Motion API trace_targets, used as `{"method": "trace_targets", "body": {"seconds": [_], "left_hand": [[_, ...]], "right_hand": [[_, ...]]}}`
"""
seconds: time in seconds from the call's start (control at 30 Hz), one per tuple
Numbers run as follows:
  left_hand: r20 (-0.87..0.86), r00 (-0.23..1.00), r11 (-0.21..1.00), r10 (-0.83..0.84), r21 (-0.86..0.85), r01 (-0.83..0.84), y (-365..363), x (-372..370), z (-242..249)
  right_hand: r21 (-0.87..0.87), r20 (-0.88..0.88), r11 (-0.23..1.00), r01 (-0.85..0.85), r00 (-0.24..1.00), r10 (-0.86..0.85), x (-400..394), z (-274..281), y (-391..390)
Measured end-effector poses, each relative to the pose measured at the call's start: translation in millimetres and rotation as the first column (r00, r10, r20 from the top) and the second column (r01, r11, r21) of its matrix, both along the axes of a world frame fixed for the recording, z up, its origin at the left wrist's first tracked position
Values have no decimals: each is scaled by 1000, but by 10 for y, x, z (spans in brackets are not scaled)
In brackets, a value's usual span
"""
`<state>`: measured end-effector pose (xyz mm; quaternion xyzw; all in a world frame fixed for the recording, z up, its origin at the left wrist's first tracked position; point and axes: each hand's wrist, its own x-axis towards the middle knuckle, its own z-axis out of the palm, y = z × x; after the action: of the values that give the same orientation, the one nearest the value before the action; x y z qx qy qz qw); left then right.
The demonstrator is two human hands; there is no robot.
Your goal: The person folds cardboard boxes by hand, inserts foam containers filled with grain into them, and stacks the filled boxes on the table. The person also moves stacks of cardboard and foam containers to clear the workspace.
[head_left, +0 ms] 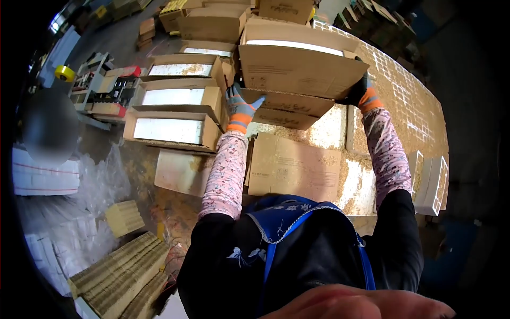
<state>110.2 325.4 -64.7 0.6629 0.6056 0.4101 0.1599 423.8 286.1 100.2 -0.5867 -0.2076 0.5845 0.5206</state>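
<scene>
An open cardboard box [297, 66] with a white block [295, 47] inside is tilted above the worktable, between my hands. At its lower left corner, my left hand [241, 109], in a grey and orange glove, grips the cardboard with the thumb stretched along it. My right hand [362, 93], in a dark and orange glove, closes on the box's right end; some fingers are hidden behind the side. Below the box are more cardboard panels [292, 109]. A flat folded carton [295, 165] lies nearer my body.
Open boxes with white contents [172, 97] stand in a row at left, beside a tape machine [111, 87]. Dusty, grid-patterned blocks [401, 90] cover the right side. White slabs [431, 186] stand at the right edge. Yellowish stacks [122, 268] and plastic-wrapped packs [45, 173] are at lower left.
</scene>
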Motion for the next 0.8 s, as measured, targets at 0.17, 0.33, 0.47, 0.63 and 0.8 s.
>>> {"method": "trace_targets", "body": {"seconds": [0.17, 0.33, 0.47, 0.63, 0.8], "left_hand": [[-77, 997, 984, 16, -174, -29, 23, 39, -5], [289, 957, 953, 28, -297, 62, 107, 149, -188], [390, 918, 961, -69, -222, 167, 293, 52, -510], [415, 910, 946, -8, -291, 141, 52, 63, 31], [790, 607, 891, 85, -332, 308, -88, 101, 16]], "right_hand": [[-92, 97, 994, -58, 993, 67, 123, -276, 64], [88, -225, 996, -26, 973, 46, 30, -519, -61], [328, -281, 940, 92, 960, 4, -28, -765, -9], [300, -286, 950, 86, 958, 4, 31, -860, -66], [-13, -97, 998, 60, 993, -61, 92, -1291, -329]]}}
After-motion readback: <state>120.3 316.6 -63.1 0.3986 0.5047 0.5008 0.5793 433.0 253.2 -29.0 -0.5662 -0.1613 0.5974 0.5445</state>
